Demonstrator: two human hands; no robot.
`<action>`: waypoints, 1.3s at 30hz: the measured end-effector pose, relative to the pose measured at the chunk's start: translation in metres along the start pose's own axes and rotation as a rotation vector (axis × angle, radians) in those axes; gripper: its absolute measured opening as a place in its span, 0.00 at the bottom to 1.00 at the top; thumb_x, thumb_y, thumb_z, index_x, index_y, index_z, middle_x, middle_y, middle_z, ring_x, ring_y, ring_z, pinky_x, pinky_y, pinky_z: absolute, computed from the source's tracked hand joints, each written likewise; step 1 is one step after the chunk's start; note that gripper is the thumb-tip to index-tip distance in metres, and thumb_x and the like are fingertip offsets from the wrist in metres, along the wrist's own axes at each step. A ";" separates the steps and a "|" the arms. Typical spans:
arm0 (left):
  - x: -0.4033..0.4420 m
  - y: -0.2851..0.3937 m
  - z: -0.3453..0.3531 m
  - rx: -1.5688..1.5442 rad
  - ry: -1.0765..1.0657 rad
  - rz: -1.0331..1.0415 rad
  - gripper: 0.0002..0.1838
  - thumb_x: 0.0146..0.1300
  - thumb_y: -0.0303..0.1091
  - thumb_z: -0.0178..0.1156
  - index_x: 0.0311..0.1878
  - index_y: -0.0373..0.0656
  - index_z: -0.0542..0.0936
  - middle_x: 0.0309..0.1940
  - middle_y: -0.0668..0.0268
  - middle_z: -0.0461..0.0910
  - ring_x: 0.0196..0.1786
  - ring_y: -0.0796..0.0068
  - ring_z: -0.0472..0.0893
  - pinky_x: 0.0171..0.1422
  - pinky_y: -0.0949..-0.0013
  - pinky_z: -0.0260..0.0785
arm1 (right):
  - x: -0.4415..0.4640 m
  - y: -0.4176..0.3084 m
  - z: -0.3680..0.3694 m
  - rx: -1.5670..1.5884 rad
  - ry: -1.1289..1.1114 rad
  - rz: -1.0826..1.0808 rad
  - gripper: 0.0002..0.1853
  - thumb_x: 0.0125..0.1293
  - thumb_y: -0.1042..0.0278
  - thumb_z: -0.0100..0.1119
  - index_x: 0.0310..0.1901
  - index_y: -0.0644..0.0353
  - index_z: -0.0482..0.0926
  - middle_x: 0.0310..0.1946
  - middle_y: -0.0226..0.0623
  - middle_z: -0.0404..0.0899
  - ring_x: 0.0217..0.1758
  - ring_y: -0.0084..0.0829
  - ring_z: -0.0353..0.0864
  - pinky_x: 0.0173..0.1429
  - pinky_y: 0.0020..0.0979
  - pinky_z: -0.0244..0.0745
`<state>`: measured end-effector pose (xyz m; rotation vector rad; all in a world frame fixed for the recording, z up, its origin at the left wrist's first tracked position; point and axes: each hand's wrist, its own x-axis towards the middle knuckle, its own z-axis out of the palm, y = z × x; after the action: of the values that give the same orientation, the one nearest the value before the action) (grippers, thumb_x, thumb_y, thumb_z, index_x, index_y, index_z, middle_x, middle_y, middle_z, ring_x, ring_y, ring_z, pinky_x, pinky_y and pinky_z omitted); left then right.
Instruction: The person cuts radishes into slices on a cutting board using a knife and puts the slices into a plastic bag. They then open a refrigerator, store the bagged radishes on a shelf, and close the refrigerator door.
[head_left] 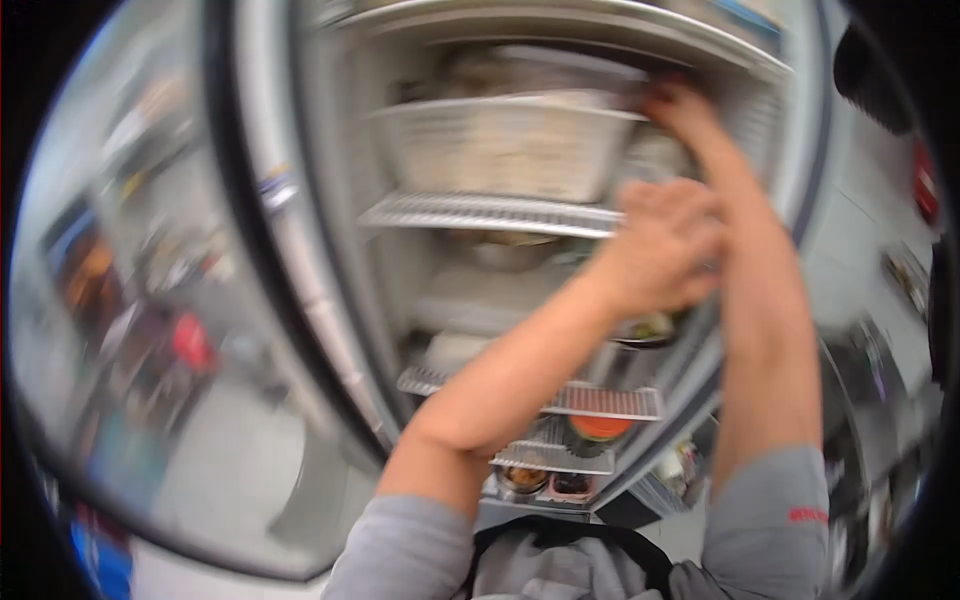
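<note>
Both arms reach into an open upright fridge. My left hand (668, 245) has its fingers curled in front of the right end of the upper wire shelf (490, 211); anything inside them is hidden. Higher and deeper, my right hand (684, 108) is at the right end of a white plastic basket (500, 150). Blur hides whether its fingers touch the basket or hold something. A clear bag or lid (570, 68) lies on top of the basket. Right of the basket, behind my hands, stands a pale, blurred container (655, 158).
The glass door (255, 200) stands open on the left. Lower shelves hold a metal bowl (512, 250), an orange-lidded jar (600, 427) and small food containers (522, 478). The fridge's right frame (800, 190) borders my right arm.
</note>
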<state>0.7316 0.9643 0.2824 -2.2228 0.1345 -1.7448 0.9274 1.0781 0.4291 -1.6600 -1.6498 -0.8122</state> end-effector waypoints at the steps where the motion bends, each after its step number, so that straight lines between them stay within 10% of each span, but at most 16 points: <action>1: -0.012 0.008 -0.011 -0.019 0.054 -0.033 0.20 0.41 0.41 0.67 0.41 0.55 0.77 0.56 0.65 0.71 0.59 0.58 0.68 0.62 0.48 0.52 | 0.006 0.010 0.011 -0.040 0.142 -0.097 0.21 0.59 0.49 0.60 0.50 0.53 0.81 0.47 0.43 0.82 0.50 0.44 0.81 0.54 0.40 0.74; 8: -0.132 0.112 -0.146 0.350 0.149 -0.182 0.10 0.51 0.41 0.63 0.39 0.58 0.81 0.53 0.67 0.78 0.62 0.60 0.68 0.69 0.51 0.44 | -0.211 -0.089 -0.083 0.357 0.338 -0.377 0.18 0.74 0.74 0.42 0.61 0.69 0.71 0.61 0.45 0.72 0.66 0.38 0.69 0.71 0.33 0.57; 11: -0.150 0.144 -0.250 0.787 0.067 -0.132 0.14 0.52 0.45 0.62 0.40 0.49 0.81 0.49 0.62 0.80 0.53 0.57 0.74 0.60 0.49 0.58 | -0.335 -0.063 -0.045 0.358 0.406 -0.753 0.16 0.73 0.72 0.41 0.55 0.70 0.76 0.55 0.54 0.76 0.65 0.52 0.69 0.70 0.53 0.57; 13: -0.158 0.172 -0.323 1.577 0.212 -0.285 0.29 0.54 0.45 0.63 0.50 0.28 0.74 0.56 0.42 0.70 0.58 0.47 0.71 0.64 0.45 0.59 | -0.388 -0.106 -0.017 0.791 0.271 -0.938 0.13 0.68 0.71 0.46 0.46 0.69 0.78 0.42 0.53 0.79 0.48 0.52 0.78 0.62 0.56 0.65; 15: -0.132 0.193 -0.418 1.834 0.353 -0.264 0.40 0.60 0.42 0.63 0.66 0.29 0.55 0.67 0.45 0.56 0.69 0.51 0.59 0.72 0.55 0.51 | -0.439 -0.135 0.002 0.842 -0.359 -0.659 0.08 0.57 0.75 0.54 0.37 0.63 0.79 0.34 0.46 0.79 0.40 0.49 0.78 0.50 0.46 0.73; 17: -0.143 0.217 -0.534 2.127 0.463 -0.184 0.31 0.64 0.43 0.61 0.60 0.28 0.64 0.56 0.45 0.69 0.59 0.51 0.68 0.66 0.57 0.58 | -0.475 -0.130 0.032 0.799 -0.656 -0.692 0.08 0.54 0.72 0.60 0.37 0.53 0.81 0.31 0.35 0.81 0.34 0.41 0.82 0.42 0.42 0.75; 18: -0.161 0.227 -0.590 2.198 0.546 -0.288 0.28 0.67 0.45 0.58 0.57 0.29 0.67 0.51 0.45 0.72 0.54 0.52 0.71 0.62 0.56 0.60 | -0.495 -0.118 0.049 0.737 -0.741 -0.713 0.07 0.55 0.70 0.60 0.37 0.51 0.81 0.31 0.35 0.82 0.34 0.41 0.82 0.41 0.42 0.76; 19: -0.215 0.256 -0.706 1.605 0.736 -0.921 0.36 0.68 0.57 0.53 0.61 0.28 0.67 0.62 0.49 0.68 0.62 0.55 0.70 0.68 0.56 0.58 | -0.515 -0.103 0.063 0.675 -0.829 -0.716 0.07 0.55 0.68 0.60 0.37 0.49 0.81 0.31 0.35 0.82 0.34 0.41 0.83 0.39 0.43 0.77; 22: -0.243 0.237 -0.705 0.345 1.072 -1.188 0.43 0.67 0.70 0.40 0.72 0.44 0.61 0.71 0.67 0.61 0.71 0.64 0.60 0.76 0.62 0.47 | -0.531 -0.094 0.068 0.531 -0.934 -0.680 0.07 0.58 0.65 0.57 0.37 0.50 0.81 0.30 0.35 0.80 0.34 0.42 0.82 0.38 0.43 0.77; 24: -0.201 0.235 -0.647 0.170 1.358 -1.303 0.47 0.62 0.77 0.35 0.74 0.50 0.59 0.74 0.70 0.58 0.74 0.63 0.56 0.78 0.59 0.43 | -0.526 -0.098 0.056 0.589 -0.972 -0.660 0.09 0.59 0.64 0.55 0.40 0.51 0.80 0.34 0.37 0.80 0.39 0.42 0.82 0.42 0.43 0.77; 39: -0.146 0.464 -0.479 0.984 0.768 -1.200 0.48 0.67 0.72 0.31 0.75 0.39 0.53 0.75 0.61 0.53 0.76 0.62 0.53 0.79 0.60 0.41 | -0.653 -0.034 0.015 1.152 -0.965 -0.760 0.11 0.64 0.67 0.53 0.47 0.53 0.80 0.38 0.38 0.81 0.41 0.43 0.82 0.46 0.41 0.76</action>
<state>0.2890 0.4748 0.1084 -0.7522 -1.7458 -2.2459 0.8835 0.7012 -0.1033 -0.5003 -2.6470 0.7848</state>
